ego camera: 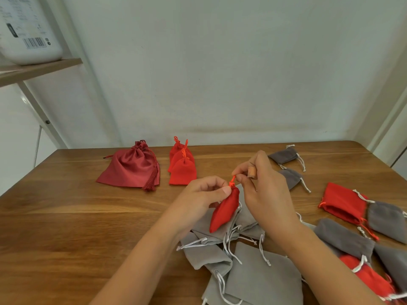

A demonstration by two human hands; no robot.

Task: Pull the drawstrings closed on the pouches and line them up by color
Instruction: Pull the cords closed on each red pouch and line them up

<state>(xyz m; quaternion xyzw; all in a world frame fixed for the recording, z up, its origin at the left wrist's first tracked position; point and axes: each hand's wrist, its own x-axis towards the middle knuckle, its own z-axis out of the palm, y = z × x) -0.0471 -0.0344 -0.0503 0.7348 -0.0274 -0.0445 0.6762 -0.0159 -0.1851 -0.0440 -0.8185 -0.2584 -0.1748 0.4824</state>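
My left hand [201,195] pinches the gathered neck of a small red pouch [224,211] held above the table. My right hand [262,183] pinches its orange-red drawstring [232,179] just above the neck. Three closed red pouches [181,167] lie in an overlapping column at the back. A large dark red satin pouch [131,168] with a tassel lies to their left. Two closed grey pouches [286,156] [290,178] lie at the back right. Several light grey pouches [246,267] with white cords are heaped under my hands.
An open red pouch [341,202] and several dark grey pouches [345,237] lie mixed at the right, with another red pouch [370,276] near the right corner. The wooden table [66,227] meets a white wall. A shelf with a white container [28,29] stands at upper left.
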